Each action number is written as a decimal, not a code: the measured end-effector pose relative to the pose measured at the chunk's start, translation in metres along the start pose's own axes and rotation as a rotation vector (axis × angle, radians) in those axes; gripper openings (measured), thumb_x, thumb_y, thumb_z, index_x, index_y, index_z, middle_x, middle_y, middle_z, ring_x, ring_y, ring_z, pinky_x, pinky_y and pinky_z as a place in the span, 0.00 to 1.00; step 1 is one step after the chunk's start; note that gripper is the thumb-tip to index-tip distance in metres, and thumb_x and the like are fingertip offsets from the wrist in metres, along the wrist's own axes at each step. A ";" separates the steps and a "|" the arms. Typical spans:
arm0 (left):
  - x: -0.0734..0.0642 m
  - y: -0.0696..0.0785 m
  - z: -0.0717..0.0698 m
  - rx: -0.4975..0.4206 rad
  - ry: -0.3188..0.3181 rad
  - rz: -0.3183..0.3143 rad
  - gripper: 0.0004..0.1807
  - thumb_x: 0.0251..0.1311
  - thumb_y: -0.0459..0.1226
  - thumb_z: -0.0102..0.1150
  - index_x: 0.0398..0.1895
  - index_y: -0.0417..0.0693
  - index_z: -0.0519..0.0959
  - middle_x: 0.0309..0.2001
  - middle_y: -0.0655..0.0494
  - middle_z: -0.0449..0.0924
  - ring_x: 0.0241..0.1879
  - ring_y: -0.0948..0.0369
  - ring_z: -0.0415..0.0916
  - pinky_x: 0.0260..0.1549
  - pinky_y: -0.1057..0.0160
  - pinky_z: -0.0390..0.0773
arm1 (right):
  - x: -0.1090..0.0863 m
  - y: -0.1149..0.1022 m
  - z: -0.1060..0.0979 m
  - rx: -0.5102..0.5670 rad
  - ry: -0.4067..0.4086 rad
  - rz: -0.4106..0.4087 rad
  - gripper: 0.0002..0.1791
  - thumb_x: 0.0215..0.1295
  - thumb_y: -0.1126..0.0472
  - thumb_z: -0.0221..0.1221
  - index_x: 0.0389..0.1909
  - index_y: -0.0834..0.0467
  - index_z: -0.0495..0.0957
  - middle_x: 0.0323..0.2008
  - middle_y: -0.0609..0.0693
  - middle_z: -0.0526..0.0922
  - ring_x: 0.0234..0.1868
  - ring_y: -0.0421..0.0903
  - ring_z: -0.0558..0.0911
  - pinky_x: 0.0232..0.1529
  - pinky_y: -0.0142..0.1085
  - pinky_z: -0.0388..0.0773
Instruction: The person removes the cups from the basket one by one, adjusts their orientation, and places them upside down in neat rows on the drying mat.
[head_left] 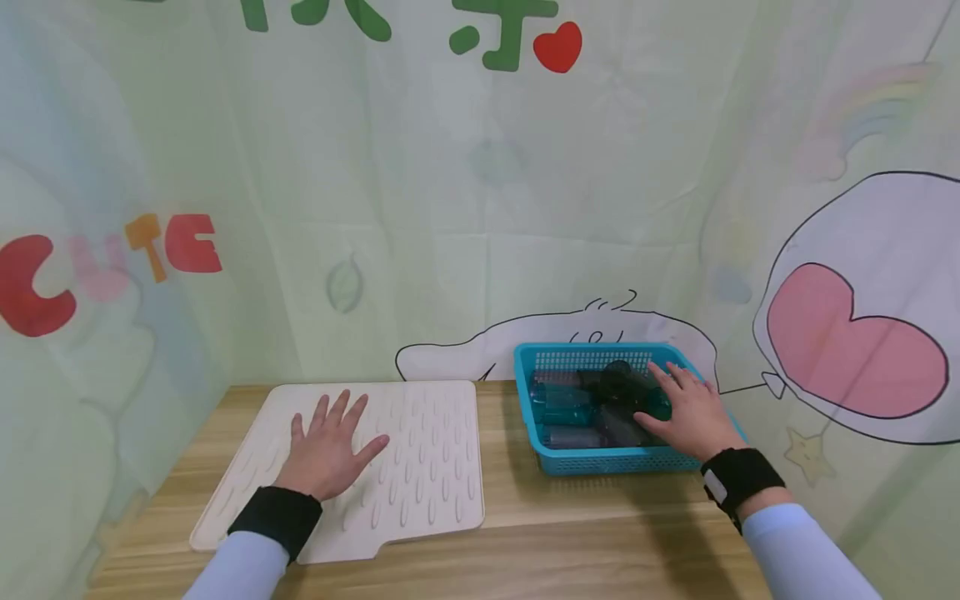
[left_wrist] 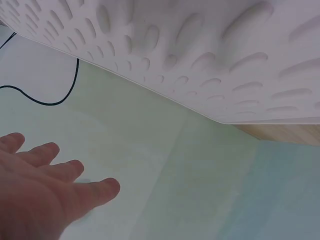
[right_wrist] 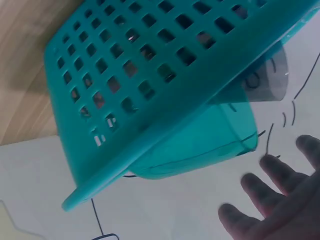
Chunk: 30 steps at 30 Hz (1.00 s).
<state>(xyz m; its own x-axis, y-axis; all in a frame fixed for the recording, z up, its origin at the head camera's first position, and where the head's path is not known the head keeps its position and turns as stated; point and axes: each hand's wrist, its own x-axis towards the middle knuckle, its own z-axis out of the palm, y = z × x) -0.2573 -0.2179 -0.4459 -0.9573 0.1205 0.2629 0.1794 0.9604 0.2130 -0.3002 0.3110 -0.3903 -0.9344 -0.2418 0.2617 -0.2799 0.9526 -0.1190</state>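
Observation:
My left hand hovers over a white board with rows of oval bumps, its fingers spread and holding nothing. In the left wrist view, the fingers are apart from the board. On the right, my right hand is over the right side of a blue plastic basket, fingers spread. Several see-through cups, teal and dark grey, lie in the basket. The right wrist view shows a teal cup and a clear greyish cup rising past the rim, apart from the fingertips.
Both things stand on a wood-grain table, with a strip of tabletop between board and basket. A printed cloth hangs behind and at both sides, close to the table's back edge.

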 end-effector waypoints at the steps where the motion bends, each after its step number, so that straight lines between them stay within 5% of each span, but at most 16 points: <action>1: 0.000 0.000 0.000 -0.001 -0.001 -0.002 0.46 0.62 0.67 0.40 0.72 0.45 0.55 0.71 0.35 0.50 0.68 0.36 0.39 0.60 0.23 0.40 | 0.001 0.002 0.000 0.003 -0.014 0.006 0.48 0.59 0.40 0.60 0.73 0.56 0.50 0.69 0.70 0.55 0.67 0.68 0.52 0.66 0.69 0.44; 14: -0.004 0.001 0.003 -0.011 0.006 -0.008 0.46 0.62 0.67 0.40 0.72 0.45 0.55 0.72 0.36 0.50 0.69 0.38 0.39 0.61 0.24 0.40 | 0.009 0.015 -0.009 0.017 -0.188 0.029 0.49 0.49 0.63 0.67 0.71 0.63 0.53 0.66 0.73 0.58 0.63 0.71 0.58 0.54 0.66 0.68; 22: -0.004 -0.001 0.002 -0.004 0.017 0.003 0.48 0.61 0.70 0.34 0.71 0.42 0.57 0.72 0.36 0.51 0.69 0.38 0.39 0.60 0.24 0.41 | 0.013 0.017 -0.002 -0.109 -0.144 -0.029 0.50 0.43 0.68 0.72 0.69 0.63 0.57 0.62 0.72 0.66 0.60 0.70 0.63 0.53 0.64 0.71; 30: -0.005 0.001 0.005 -0.017 0.025 0.011 0.42 0.63 0.62 0.45 0.69 0.41 0.59 0.70 0.36 0.55 0.68 0.38 0.44 0.61 0.25 0.46 | 0.010 0.025 0.003 -0.149 -0.083 -0.058 0.39 0.46 0.76 0.66 0.63 0.66 0.65 0.57 0.71 0.72 0.57 0.68 0.68 0.54 0.65 0.69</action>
<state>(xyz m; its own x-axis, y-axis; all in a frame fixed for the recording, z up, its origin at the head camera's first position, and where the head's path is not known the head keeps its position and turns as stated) -0.2534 -0.2164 -0.4520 -0.9492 0.1246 0.2890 0.1941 0.9547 0.2257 -0.3169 0.3321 -0.3938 -0.9343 -0.3059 0.1830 -0.3040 0.9519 0.0390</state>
